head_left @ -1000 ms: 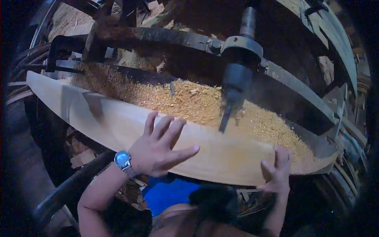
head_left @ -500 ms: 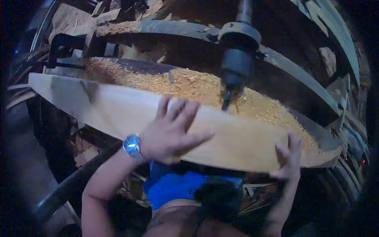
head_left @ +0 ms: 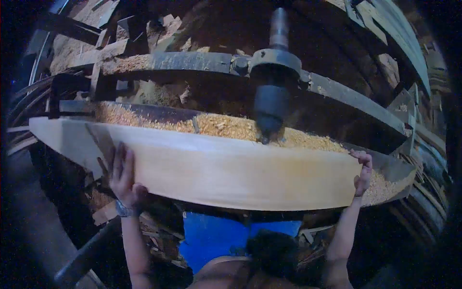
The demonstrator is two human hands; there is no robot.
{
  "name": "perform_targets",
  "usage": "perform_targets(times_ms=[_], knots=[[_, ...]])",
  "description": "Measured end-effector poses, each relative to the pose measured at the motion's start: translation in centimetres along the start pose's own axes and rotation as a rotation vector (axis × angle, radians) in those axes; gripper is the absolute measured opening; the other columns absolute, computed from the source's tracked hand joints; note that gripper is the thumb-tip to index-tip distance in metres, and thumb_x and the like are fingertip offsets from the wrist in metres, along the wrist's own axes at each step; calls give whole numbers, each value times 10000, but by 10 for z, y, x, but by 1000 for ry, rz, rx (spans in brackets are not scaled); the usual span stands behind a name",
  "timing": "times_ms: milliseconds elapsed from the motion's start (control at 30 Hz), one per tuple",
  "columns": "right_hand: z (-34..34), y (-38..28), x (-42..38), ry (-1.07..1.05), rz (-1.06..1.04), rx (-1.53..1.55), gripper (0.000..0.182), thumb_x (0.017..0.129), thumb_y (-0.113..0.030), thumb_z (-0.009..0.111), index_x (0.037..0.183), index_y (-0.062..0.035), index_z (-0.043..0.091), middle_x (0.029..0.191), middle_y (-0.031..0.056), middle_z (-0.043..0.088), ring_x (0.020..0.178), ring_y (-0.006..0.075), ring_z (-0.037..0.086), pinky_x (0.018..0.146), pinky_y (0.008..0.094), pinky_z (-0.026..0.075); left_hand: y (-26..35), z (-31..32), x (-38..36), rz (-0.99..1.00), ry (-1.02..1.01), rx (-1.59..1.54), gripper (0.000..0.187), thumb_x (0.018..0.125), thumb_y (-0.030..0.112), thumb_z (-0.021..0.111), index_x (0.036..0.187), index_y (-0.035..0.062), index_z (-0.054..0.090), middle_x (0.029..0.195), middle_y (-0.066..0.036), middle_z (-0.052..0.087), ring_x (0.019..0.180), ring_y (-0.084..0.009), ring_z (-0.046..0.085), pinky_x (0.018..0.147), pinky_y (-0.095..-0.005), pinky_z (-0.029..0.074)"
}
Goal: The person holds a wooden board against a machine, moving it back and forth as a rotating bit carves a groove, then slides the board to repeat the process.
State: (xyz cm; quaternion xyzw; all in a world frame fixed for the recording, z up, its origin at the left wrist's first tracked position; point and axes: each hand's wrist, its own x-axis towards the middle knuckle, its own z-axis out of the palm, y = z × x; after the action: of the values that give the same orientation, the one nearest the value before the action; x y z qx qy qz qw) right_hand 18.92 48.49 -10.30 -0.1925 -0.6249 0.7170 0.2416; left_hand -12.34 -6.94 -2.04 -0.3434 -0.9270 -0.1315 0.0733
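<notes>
A long pale wooden board, tapered at its left end, stretches across the view over a bed of wood chips. My left hand, with a watch at its wrist, grips the board toward its left end, fingers up against its face and thumb apart. At the other end my right hand is curled around the board's right edge. Between the hands, a drill chuck points down, its short bit right at the board's far edge. The bit's lower tip is mostly hidden.
Yellow wood chips lie heaped behind the board. A curved metal bar runs across behind the drill. A dark clamp sits at the left, and scrap wood lies beyond. A dark bar slants at the lower left.
My left hand has moved from the board's middle to its left part. My right hand has closed around the right end. The board appears more level, its far edge nearer the bit.
</notes>
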Motion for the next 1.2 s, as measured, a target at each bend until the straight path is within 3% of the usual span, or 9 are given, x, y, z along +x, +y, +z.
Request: perform_targets(times_ms=[133,333,600,700,833,900,1000,1067,1200], knots=[[42,-13,2,159,-51,66,341,839,-286,724,1036,-69,550,1056,101,615,1074,248,557,1074,444,400,-40,10,-6,127,119,51,737,994,501,237,1166,-67,675,1155,-282,680,1178,-504,592,1081,-652,352],[30,-16,-3,221,-16,52,218,874,8,620,876,-119,442,1006,89,623,1058,275,585,1063,473,425,-70,8,-23,143,63,48,704,1011,442,233,1127,-90,680,1147,-279,683,1151,-499,611,1031,-673,407],[67,-22,-11,271,-31,-46,215,924,-10,583,881,-117,401,1006,138,649,1035,274,605,1035,524,444,-78,16,-33,-47,210,23,673,1031,438,253,1186,-77,658,1223,-270,655,1202,-477,587,1052,-647,408],[56,-19,-18,220,39,4,191,937,-53,588,903,-107,408,1049,142,651,1053,268,598,1021,497,453,-74,5,-11,18,163,128,653,1027,464,294,1269,-48,618,1261,-271,632,1217,-473,574,1060,-623,411],[56,-17,5,193,77,63,157,944,-90,598,986,-90,447,1119,150,640,1086,242,583,1009,419,454,-91,4,-18,-70,-12,139,661,999,507,404,1371,-22,542,1360,-284,560,1309,-468,495,1122,-616,337],[58,-17,7,207,81,68,169,940,-84,600,1043,-82,466,1135,143,636,1086,225,580,1004,389,452,-86,2,8,129,-58,182,741,935,535,531,1443,0,461,1460,-297,443,1397,-457,376,1177,-595,223],[55,-17,-8,225,70,64,203,929,-85,614,1088,-77,488,1133,132,632,1076,208,577,999,375,449,-3,-27,33,256,-560,18,994,764,593,720,1520,60,358,1601,-309,180,1508,-450,126,1209,-589,-16],[55,-11,-24,216,61,36,218,917,-88,632,1090,-81,501,1099,120,626,1057,197,572,979,374,456,53,-28,57,331,-716,-75,971,707,570,746,1517,165,397,1610,-316,134,1501,-486,115,1179,-655,2],[25,14,-89,288,180,264,224,902,-87,653,1079,-103,517,1001,72,597,978,166,568,875,351,490,53,-18,32,425,-624,-8,937,657,469,762,1504,265,419,1623,-290,122,1500,-507,77,1154,-697,-3]])
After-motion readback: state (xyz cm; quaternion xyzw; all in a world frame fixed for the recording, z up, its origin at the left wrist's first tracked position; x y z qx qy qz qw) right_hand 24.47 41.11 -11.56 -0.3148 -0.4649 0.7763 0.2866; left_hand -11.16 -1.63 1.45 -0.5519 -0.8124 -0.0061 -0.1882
